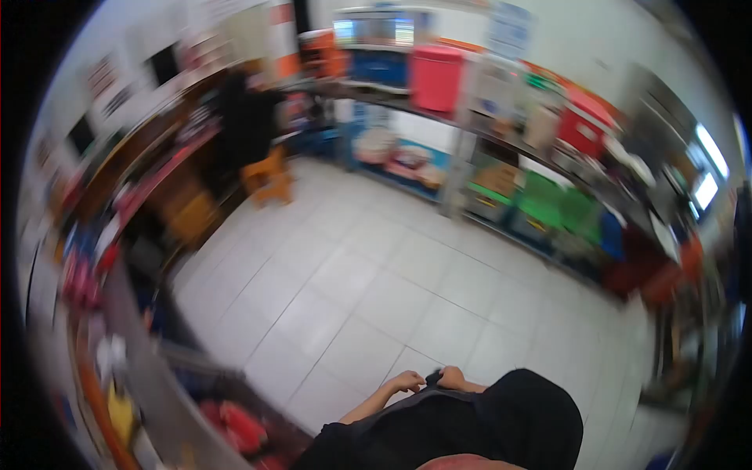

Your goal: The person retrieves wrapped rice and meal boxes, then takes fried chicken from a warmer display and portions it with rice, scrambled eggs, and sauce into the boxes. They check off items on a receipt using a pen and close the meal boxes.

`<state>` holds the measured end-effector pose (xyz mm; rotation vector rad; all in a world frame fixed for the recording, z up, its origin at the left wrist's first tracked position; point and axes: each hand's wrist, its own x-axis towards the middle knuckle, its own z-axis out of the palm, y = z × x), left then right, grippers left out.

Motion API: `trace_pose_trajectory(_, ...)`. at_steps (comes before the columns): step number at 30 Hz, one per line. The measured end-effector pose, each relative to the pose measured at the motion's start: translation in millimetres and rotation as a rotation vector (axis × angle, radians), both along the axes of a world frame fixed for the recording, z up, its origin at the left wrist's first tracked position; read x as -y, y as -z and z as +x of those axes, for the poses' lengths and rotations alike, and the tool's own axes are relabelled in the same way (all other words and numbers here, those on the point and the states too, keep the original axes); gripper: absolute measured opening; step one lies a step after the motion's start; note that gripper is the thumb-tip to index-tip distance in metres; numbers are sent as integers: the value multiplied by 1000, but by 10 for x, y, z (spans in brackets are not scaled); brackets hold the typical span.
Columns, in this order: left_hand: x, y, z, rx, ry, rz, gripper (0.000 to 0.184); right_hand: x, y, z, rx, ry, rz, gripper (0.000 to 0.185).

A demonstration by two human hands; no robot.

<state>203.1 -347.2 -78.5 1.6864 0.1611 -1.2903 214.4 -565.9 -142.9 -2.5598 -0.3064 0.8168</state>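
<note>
My left hand is in front of my body at the bottom of the head view, its fingers bent toward my right hand. Close beside it, my right hand is closed around a small black item that shows between the two hands. Blur hides what kind of thing it is. Whether the left fingertips touch it, I cannot tell. Below both hands lies the black clothing on my body.
White floor tiles stretch ahead. A person in black is by an orange stool at the left-hand desk. Along the back, shelving carries a pink bin and a red cooler box. Red items lie low at left.
</note>
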Motion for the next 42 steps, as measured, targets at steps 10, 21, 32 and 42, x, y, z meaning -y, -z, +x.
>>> trace_pose_trajectory(10, 2217, 462, 2630, 552, 344, -15, 53, 2516, -154, 766, -299, 617, -70, 72)
trace_pose_trajectory(21, 3810, 60, 5824, 455, -37, -184, 43, 4394, 23, 2766, -475, 991, -122, 103)
trace_pose_trajectory(32, 7464, -3759, 9933, 1392, 76, -832, 17, 6434, -245, 5005, 25, 1582, 73, 85)
trace_pose_trajectory(42, 10376, -4620, 11448, 2139, 971, -289, 54, 8088, -2125, 7135, 1071, 1513, 237, 68)
